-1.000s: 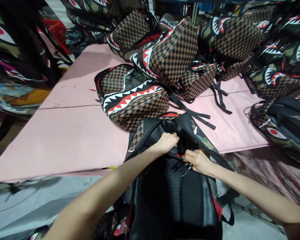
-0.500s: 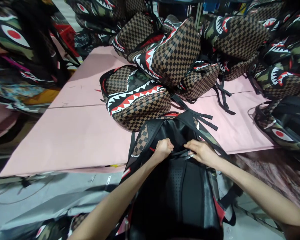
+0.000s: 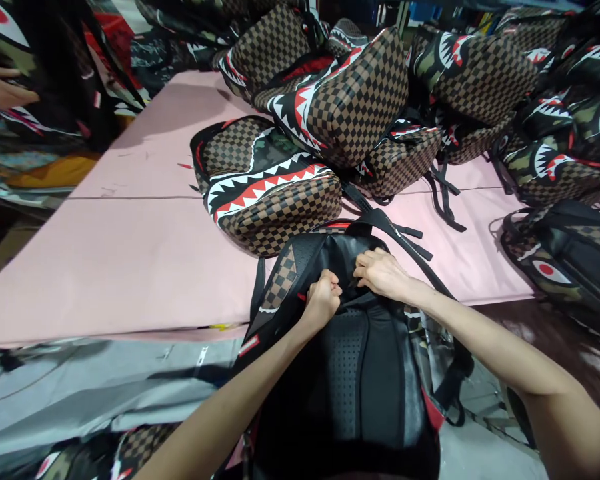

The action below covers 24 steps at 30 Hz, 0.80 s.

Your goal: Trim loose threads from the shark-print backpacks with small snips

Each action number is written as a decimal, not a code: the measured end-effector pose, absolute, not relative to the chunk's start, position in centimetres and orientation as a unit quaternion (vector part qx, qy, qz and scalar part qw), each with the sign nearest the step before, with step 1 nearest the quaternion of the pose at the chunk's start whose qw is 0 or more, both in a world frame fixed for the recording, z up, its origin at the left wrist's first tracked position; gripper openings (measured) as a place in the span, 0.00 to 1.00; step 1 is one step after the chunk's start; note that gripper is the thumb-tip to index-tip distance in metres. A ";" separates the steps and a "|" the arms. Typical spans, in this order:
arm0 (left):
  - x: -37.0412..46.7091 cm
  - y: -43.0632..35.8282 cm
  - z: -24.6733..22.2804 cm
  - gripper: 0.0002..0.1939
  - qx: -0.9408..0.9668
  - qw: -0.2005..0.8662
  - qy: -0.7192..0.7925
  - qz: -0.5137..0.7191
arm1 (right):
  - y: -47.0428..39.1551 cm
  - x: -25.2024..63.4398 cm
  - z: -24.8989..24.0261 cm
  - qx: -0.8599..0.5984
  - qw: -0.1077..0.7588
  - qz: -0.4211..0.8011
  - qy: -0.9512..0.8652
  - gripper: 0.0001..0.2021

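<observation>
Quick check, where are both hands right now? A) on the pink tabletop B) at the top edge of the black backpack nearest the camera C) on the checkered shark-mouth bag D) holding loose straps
B: the left hand and right hand both grip the upper rim of the black backpack.

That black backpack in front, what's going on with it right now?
A person is working on the black backpack, which stands back-side up against the edge of the pink table. The left hand is closed in a fist at the bag's top opening, and the right hand pinches the top edge right beside it. Behind them, a checkered backpack with a shark-mouth print lies on the table, with many more like it heaped further back.
</observation>
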<state>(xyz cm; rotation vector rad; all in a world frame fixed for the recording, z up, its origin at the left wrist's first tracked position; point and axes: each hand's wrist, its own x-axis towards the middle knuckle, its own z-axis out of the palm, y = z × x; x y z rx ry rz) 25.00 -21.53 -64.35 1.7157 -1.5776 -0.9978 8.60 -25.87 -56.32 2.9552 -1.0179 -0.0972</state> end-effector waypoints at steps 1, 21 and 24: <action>25.0 -21.6 -64.3 0.08 0.646 0.301 -0.590 -0.379 | -25.9 8.9 -56.4 0.948 0.005 -0.032 -0.318 0.06; 27.4 -20.4 -57.8 0.10 0.449 0.322 -0.628 -0.548 | -25.6 8.8 -57.1 0.938 0.033 -0.044 -0.342 0.05; 29.0 -20.2 -56.4 0.19 0.353 0.285 -0.738 -0.500 | -25.6 8.6 -56.9 0.934 0.023 -0.058 -0.352 0.06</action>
